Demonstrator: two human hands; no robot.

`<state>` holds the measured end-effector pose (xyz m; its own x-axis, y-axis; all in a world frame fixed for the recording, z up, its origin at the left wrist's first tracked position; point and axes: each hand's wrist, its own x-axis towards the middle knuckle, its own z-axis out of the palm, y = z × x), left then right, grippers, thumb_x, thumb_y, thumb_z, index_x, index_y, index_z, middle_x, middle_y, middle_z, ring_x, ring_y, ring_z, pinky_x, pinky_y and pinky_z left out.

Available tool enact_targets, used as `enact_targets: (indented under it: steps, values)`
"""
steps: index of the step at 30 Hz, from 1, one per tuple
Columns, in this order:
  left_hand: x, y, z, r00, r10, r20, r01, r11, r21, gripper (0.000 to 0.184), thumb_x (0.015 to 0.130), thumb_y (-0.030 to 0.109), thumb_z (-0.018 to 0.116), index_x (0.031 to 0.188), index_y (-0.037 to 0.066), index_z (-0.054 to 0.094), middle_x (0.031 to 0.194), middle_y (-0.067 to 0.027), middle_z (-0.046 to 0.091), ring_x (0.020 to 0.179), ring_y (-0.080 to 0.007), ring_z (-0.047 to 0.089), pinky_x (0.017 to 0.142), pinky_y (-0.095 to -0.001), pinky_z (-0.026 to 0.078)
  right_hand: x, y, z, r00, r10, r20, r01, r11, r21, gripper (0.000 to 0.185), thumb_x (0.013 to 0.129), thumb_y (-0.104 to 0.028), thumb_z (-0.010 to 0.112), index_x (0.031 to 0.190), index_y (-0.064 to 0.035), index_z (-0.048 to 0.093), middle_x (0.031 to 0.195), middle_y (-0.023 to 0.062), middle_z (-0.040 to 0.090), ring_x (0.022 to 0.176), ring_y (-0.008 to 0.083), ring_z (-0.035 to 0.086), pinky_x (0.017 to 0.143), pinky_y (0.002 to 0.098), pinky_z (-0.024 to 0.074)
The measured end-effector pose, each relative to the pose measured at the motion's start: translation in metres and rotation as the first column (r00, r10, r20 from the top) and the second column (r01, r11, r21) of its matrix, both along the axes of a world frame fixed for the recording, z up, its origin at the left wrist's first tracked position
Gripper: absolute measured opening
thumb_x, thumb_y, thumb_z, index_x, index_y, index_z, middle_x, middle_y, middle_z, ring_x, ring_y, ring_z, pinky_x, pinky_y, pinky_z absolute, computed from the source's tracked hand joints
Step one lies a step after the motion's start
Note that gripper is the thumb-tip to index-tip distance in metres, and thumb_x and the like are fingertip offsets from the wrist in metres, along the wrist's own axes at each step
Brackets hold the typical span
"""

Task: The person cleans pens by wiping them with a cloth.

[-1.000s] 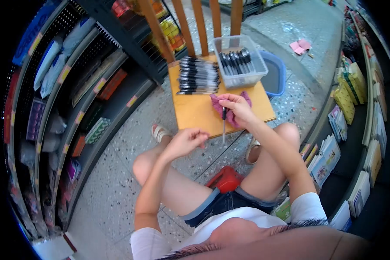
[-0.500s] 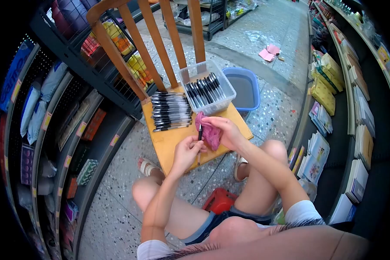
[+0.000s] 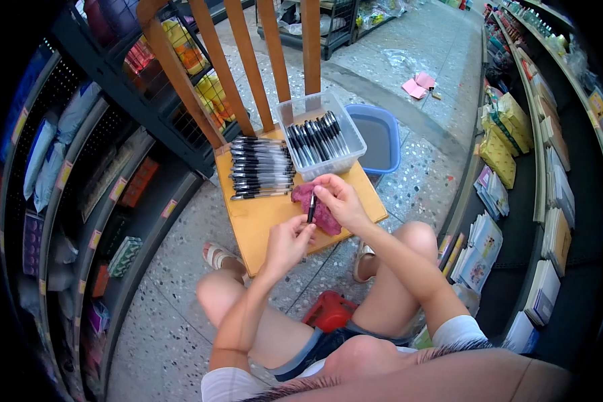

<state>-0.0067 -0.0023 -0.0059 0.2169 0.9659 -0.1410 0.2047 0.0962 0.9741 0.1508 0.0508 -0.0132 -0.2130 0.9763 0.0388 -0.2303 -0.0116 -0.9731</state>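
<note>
A pen (image 3: 311, 208) with a black cap end stands between my two hands over the front of the wooden chair seat (image 3: 248, 226). My left hand (image 3: 289, 245) pinches its lower part, and my right hand (image 3: 338, 199) has fingers closed at its upper end, beside a crumpled pink cloth (image 3: 326, 219). Left of the cloth, several capped pens (image 3: 258, 167) lie in a stacked row on the seat. Behind my right hand, a clear plastic box (image 3: 347, 163) holds several more black-capped pens (image 3: 317, 139).
A blue basin (image 3: 393, 142) stands on the floor behind the seat's right side. Shelves with packaged goods curve along the left, and shelves with notebooks (image 3: 479, 251) line the right. A red object (image 3: 329, 311) is between my legs. Pink paper (image 3: 419, 85) lies on the floor farther off.
My left hand has moved up to the pen and closed on its lower part. The view has shifted, so the chair appears further left and lower.
</note>
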Motion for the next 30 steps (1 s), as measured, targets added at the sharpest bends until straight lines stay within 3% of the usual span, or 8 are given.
enact_targets:
  steps: [3, 7, 11, 16, 20, 26, 29, 30]
  values:
    - [-0.005, 0.001, -0.004, 0.998, 0.022, -0.057, -0.018, 0.998, 0.060, 0.017, 0.085, 0.010, 0.058, 0.096, -0.002, 0.062, 0.066, -0.0099, 0.065, 0.060, -0.0112, 0.064, 0.053, -0.0246, 0.048, 0.002, 0.002, 0.002, 0.986, -0.066, -0.150, 0.054, 0.995, -0.085, 0.015, 0.091, -0.012, 0.052, 0.103, -0.0030, 0.051, 0.089, 0.0004, 0.059, 0.081, 0.0055, 0.057, 0.071, 0.0199, 0.0470]
    - [-0.006, 0.001, 0.005, 0.992, 0.052, -0.113, -0.046, 0.997, 0.056, 0.019, 0.084, 0.013, 0.061, 0.095, -0.002, 0.063, 0.065, -0.0103, 0.065, 0.058, -0.0127, 0.064, 0.052, -0.0261, 0.048, 0.008, -0.002, 0.006, 0.960, 0.067, -0.273, -0.115, 0.980, -0.163, 0.013, 0.089, -0.009, 0.055, 0.099, -0.0019, 0.058, 0.092, 0.0019, 0.061, 0.084, 0.0072, 0.057, 0.075, 0.0230, 0.0474]
    - [-0.003, -0.003, 0.021, 0.991, 0.061, -0.121, -0.059, 0.998, 0.020, 0.018, 0.083, 0.010, 0.061, 0.093, -0.005, 0.062, 0.068, -0.0097, 0.066, 0.061, -0.0106, 0.063, 0.054, -0.0244, 0.048, -0.005, -0.009, 0.006, 0.988, 0.055, 0.142, -0.087, 0.968, 0.234, 0.011, 0.083, -0.003, 0.059, 0.091, 0.0010, 0.066, 0.091, 0.0008, 0.061, 0.081, 0.0077, 0.055, 0.074, 0.0222, 0.0442]
    - [0.000, 0.001, 0.007, 0.972, 0.060, -0.229, -0.026, 0.988, 0.152, 0.019, 0.082, 0.011, 0.062, 0.093, -0.004, 0.064, 0.070, -0.0122, 0.067, 0.060, -0.0119, 0.063, 0.055, -0.0265, 0.049, -0.001, -0.003, -0.005, 0.996, 0.061, 0.068, -0.067, 0.993, 0.100, 0.010, 0.085, -0.003, 0.056, 0.091, 0.0022, 0.062, 0.090, 0.0023, 0.061, 0.082, 0.0076, 0.055, 0.073, 0.0219, 0.0441]
    - [0.003, -0.001, 0.015, 0.961, 0.061, -0.269, -0.004, 0.978, 0.210, 0.020, 0.082, 0.011, 0.062, 0.095, -0.004, 0.064, 0.071, -0.0134, 0.067, 0.063, -0.0135, 0.065, 0.056, -0.0270, 0.049, -0.010, -0.004, 0.007, 0.994, -0.104, 0.025, 0.102, 0.992, 0.081, 0.009, 0.088, -0.005, 0.053, 0.091, 0.0015, 0.058, 0.081, 0.0011, 0.061, 0.078, 0.0064, 0.054, 0.070, 0.0224, 0.0446]
    - [0.001, 0.002, 0.001, 0.958, 0.145, -0.249, -0.092, 0.973, 0.211, 0.020, 0.080, 0.011, 0.065, 0.094, -0.003, 0.065, 0.070, -0.0130, 0.067, 0.060, -0.0130, 0.064, 0.055, -0.0268, 0.048, 0.001, 0.006, -0.017, 0.967, -0.093, 0.236, 0.073, 0.993, 0.092, 0.013, 0.089, -0.005, 0.051, 0.100, 0.0012, 0.054, 0.084, 0.0028, 0.061, 0.077, 0.0068, 0.055, 0.069, 0.0225, 0.0454]
    - [-0.005, 0.003, 0.006, 0.940, 0.166, -0.299, -0.102, 0.971, 0.216, 0.019, 0.078, 0.011, 0.067, 0.091, -0.002, 0.065, 0.068, -0.0120, 0.067, 0.059, -0.0123, 0.063, 0.054, -0.0264, 0.048, -0.011, -0.005, 0.006, 0.999, -0.024, -0.022, 0.025, 0.999, 0.047, 0.014, 0.088, -0.006, 0.052, 0.101, 0.0013, 0.053, 0.081, 0.0026, 0.061, 0.075, 0.0069, 0.056, 0.067, 0.0224, 0.0457]
    - [-0.006, 0.002, 0.007, 0.937, 0.166, -0.307, -0.101, 0.971, 0.219, 0.018, 0.077, 0.011, 0.067, 0.089, -0.002, 0.065, 0.068, -0.0119, 0.067, 0.059, -0.0126, 0.064, 0.054, -0.0264, 0.048, -0.014, -0.005, 0.004, 1.000, -0.023, -0.005, 0.023, 0.998, 0.065, 0.015, 0.088, -0.006, 0.053, 0.101, 0.0012, 0.053, 0.080, 0.0026, 0.061, 0.074, 0.0069, 0.057, 0.065, 0.0225, 0.0458]
